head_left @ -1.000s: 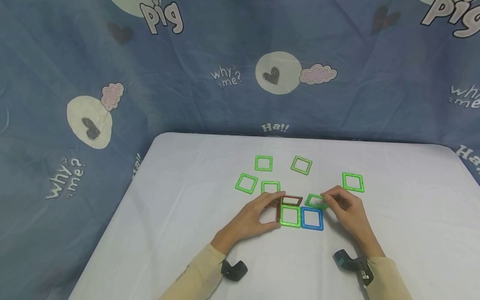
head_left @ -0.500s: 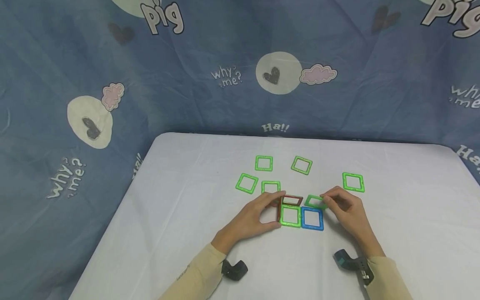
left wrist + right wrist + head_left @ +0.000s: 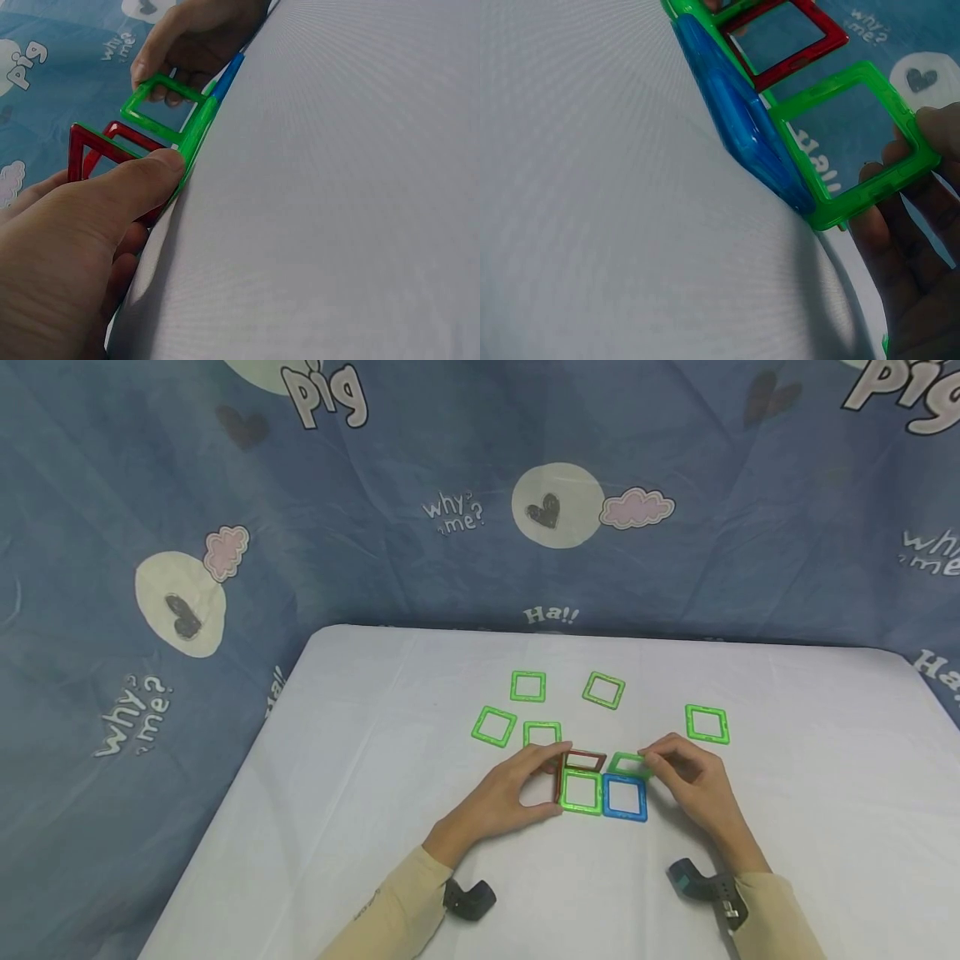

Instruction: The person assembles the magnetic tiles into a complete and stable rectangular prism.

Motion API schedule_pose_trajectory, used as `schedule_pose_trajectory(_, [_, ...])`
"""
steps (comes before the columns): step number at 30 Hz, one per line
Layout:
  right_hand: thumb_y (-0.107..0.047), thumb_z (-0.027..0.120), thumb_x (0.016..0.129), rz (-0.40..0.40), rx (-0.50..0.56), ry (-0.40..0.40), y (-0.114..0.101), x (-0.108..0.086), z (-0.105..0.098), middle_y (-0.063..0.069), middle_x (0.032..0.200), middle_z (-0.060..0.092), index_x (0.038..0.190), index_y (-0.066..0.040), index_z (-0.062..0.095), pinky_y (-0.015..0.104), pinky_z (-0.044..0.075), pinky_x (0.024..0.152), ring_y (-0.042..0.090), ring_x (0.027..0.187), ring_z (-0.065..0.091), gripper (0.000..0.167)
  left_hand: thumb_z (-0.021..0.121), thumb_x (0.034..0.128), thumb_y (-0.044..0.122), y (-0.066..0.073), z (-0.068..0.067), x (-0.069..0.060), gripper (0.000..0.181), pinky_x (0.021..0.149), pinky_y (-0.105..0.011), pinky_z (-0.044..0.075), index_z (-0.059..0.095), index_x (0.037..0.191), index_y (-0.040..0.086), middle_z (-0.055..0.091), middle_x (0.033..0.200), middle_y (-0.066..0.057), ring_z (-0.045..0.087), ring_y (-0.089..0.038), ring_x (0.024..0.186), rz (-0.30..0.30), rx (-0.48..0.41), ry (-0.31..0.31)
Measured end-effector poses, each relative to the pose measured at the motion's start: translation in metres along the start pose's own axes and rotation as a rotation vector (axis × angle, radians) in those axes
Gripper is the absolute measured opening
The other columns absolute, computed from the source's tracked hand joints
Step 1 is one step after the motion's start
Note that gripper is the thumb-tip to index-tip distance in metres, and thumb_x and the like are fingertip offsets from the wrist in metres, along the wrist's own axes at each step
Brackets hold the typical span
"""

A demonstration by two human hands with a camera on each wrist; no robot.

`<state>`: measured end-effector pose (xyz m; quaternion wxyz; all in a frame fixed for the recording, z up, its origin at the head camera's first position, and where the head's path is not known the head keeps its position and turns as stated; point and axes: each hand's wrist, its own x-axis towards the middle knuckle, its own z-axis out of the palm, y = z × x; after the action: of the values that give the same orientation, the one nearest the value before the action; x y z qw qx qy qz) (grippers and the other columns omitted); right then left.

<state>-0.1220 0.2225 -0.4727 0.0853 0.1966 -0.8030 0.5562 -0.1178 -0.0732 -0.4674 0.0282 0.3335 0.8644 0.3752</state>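
Note:
In the head view my left hand (image 3: 498,797) holds an upright red magnetic tile (image 3: 558,782) between thumb and fingers. That tile stands along the left edge of a flat green square tile (image 3: 581,811). Another red tile (image 3: 799,66) stands at the flat green tile's back edge. To its right, a flat blue tile (image 3: 625,816) lies against the green one. My right hand (image 3: 697,777) pinches a green square tile (image 3: 817,95) by its right side. This tile stands tilted up at the blue tile's far edge, seemingly touching it.
Several loose green square tiles lie on the white table behind the build, including one tile (image 3: 528,699) at the back, a tilted one (image 3: 603,702) and one farther right (image 3: 707,739). A patterned blue cloth (image 3: 450,577) hangs behind the table.
The green tile in my right hand has shifted very slightly left above the blue tile. My left hand and the other tiles stay in place.

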Motion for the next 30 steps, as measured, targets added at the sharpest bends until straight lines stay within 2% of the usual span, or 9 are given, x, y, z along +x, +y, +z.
schedule_pose_trajectory(7, [-0.002,0.058,0.091,0.022,-0.005,-0.005,0.0003,0.0002,0.0001,0.003,0.093,0.065,0.094,-0.006,0.066,0.011,0.046,0.089,0.010,0.091,0.060,0.010,0.075,0.0805,0.028,-0.0011,0.0002,0.0001,0.084,0.101,-0.024,0.044,0.025,0.148,0.033,0.051,0.127,0.011,0.053,-0.001,0.113,0.007,-0.009,-0.001])
schedule_pose_trajectory(17, [0.002,0.059,0.090,0.013,0.024,-0.014,-0.0018,0.0004,0.0012,-0.004,0.094,0.065,0.096,0.000,0.066,0.012,0.047,0.089,0.005,0.093,0.061,0.010,0.075,0.0805,0.030,-0.0007,0.0007,0.0000,0.084,0.102,-0.025,0.044,0.025,0.148,0.034,0.051,0.129,0.012,0.052,-0.001,0.114,-0.010,0.001,-0.010])
schedule_pose_trajectory(22, [0.004,0.058,0.089,0.001,0.028,-0.013,-0.0038,0.0005,0.0020,-0.003,0.095,0.065,0.096,0.002,0.066,0.011,0.047,0.089,0.006,0.092,0.061,0.010,0.075,0.0806,0.030,-0.0011,0.0016,0.0004,0.084,0.103,-0.025,0.044,0.024,0.148,0.035,0.050,0.129,0.012,0.052,-0.001,0.114,-0.020,0.002,-0.014])
schedule_pose_trajectory(30, [0.002,0.059,0.090,0.013,0.033,-0.012,-0.0054,0.0005,0.0022,-0.003,0.094,0.065,0.097,0.000,0.066,0.011,0.047,0.088,0.005,0.093,0.061,0.011,0.076,0.0801,0.029,0.0002,0.0003,-0.0002,0.085,0.103,-0.026,0.044,0.024,0.147,0.036,0.050,0.128,0.012,0.052,-0.001,0.114,-0.029,-0.004,-0.013])
